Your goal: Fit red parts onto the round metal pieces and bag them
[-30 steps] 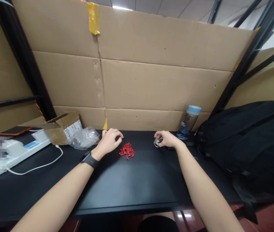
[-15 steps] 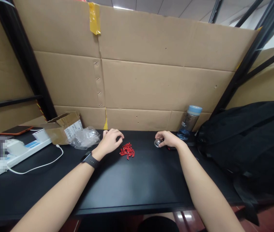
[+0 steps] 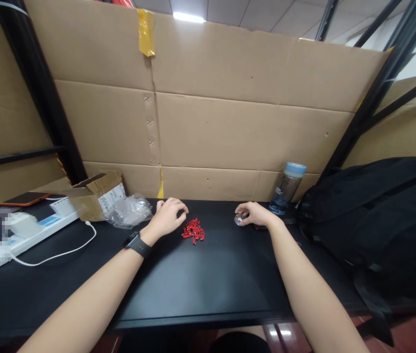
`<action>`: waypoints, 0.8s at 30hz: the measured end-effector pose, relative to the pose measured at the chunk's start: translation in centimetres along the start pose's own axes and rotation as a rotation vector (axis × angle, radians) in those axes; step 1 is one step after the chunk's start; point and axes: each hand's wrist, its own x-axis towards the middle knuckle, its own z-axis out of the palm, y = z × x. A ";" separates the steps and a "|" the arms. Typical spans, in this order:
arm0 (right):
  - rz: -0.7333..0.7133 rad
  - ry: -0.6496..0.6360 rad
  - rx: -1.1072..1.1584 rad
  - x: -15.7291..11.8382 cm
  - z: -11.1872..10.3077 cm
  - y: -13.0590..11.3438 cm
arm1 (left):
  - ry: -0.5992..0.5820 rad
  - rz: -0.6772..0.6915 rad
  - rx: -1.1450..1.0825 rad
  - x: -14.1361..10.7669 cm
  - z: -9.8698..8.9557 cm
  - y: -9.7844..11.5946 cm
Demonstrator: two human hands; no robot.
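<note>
Sitting in the right hand's (image 3: pixel 255 214) grip, pinched between thumb and fingers, a small clear object (image 3: pixel 238 220) is toward the far side of the black surface (image 3: pixel 211 279). Handling it appears the step in hand; any next move likely calls for steady fingers. Across lies a red pile (image 3: pixel 193 231), beside the left hand (image 3: pixel 168 216), its grip loosely curled and empty.

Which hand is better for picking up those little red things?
Probably the left hand: it's close beside the red pile and looks empty. The right hand is farther away and seems to hold a small clear object.
</note>
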 end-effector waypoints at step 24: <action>0.029 -0.050 -0.334 0.6 1.8 -2.1 | -0.368 -0.064 0.030 -0.7 3.9 -3.2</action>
